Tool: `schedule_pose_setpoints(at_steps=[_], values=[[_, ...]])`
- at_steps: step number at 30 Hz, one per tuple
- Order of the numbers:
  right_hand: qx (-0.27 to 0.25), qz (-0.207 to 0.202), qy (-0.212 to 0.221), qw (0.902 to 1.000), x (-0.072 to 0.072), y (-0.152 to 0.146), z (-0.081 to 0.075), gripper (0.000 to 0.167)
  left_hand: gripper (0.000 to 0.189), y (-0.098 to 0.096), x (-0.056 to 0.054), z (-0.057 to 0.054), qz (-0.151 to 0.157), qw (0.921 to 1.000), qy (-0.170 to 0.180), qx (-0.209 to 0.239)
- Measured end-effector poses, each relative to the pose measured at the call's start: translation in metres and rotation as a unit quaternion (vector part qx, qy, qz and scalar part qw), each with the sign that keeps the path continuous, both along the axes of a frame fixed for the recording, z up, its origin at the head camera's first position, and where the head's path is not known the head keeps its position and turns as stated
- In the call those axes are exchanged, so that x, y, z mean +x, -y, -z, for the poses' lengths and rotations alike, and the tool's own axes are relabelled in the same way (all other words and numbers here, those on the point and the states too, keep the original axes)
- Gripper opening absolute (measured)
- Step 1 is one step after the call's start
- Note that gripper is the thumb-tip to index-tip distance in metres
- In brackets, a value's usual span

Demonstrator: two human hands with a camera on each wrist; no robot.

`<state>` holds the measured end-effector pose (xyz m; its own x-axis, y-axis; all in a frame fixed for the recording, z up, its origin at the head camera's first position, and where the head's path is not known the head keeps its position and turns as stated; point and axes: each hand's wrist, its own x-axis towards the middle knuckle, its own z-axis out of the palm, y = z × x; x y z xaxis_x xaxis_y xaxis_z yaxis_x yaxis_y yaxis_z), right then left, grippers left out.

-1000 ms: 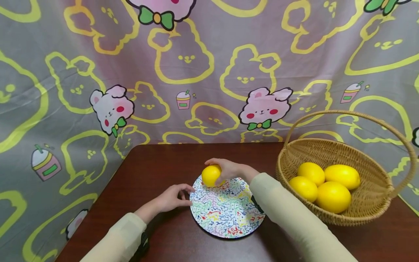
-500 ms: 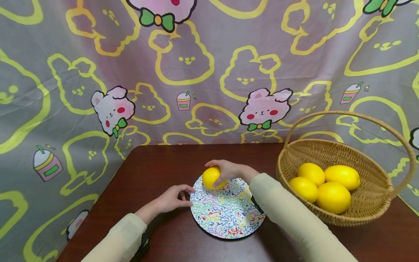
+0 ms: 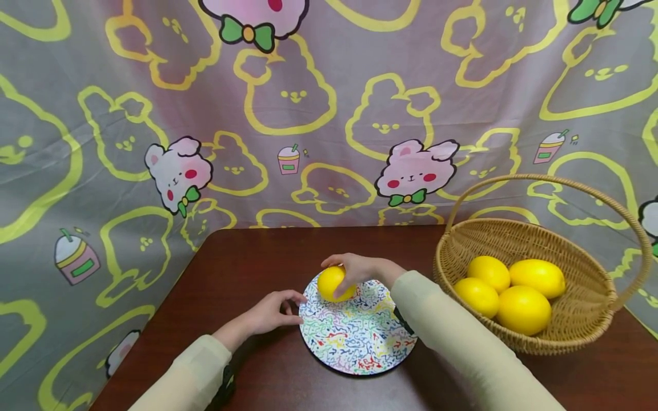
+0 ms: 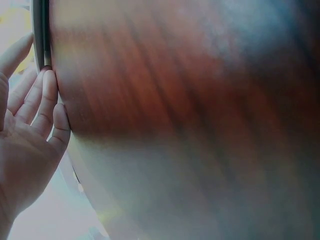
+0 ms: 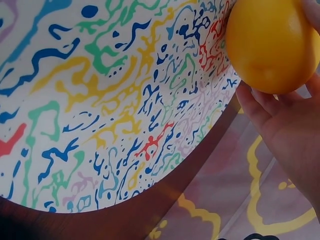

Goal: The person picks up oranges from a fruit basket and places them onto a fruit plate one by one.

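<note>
A yellow lemon (image 3: 330, 282) is at the back left part of a round plate (image 3: 360, 337) with a multicoloured squiggle pattern. My right hand (image 3: 357, 268) grips the lemon from above, thumb on the near side and fingers on the far side. The right wrist view has the lemon (image 5: 272, 45) over the plate's edge area, in the fingers. At the plate's left rim, my left hand (image 3: 272, 311) rests with fingers and thumb apart. In the left wrist view its fairly straight fingertips (image 4: 49, 80) touch the dark edge of the plate.
A wicker basket (image 3: 581, 257) with a tall handle stands at the right, holding several lemons (image 3: 524, 310). The dark wooden table (image 3: 252, 257) runs back to a patterned cloth (image 3: 329, 142) that hangs behind and along the left side.
The lemon has come down a little and slightly nearer on the plate, with my right hand around it. My left hand has stayed at the rim.
</note>
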<state>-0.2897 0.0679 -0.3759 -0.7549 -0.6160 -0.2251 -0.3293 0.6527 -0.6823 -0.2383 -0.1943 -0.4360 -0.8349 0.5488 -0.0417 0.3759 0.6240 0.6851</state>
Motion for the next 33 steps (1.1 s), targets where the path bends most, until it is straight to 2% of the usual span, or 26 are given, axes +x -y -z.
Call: schedule_pose_setpoints(at_steps=[22, 33], values=[[-0.007, -0.028, 0.016, 0.9994, 0.001, -0.001, -0.001, 0.071, 0.039, 0.000, 0.000, -0.001, -0.005, 1.0000, 0.006, 0.002], [-0.019, -0.025, 0.017, 0.9994, 0.000, -0.002, -0.016, 0.067, 0.041, 0.000, -0.001, 0.001, -0.006, 1.0000, 0.005, 0.001]])
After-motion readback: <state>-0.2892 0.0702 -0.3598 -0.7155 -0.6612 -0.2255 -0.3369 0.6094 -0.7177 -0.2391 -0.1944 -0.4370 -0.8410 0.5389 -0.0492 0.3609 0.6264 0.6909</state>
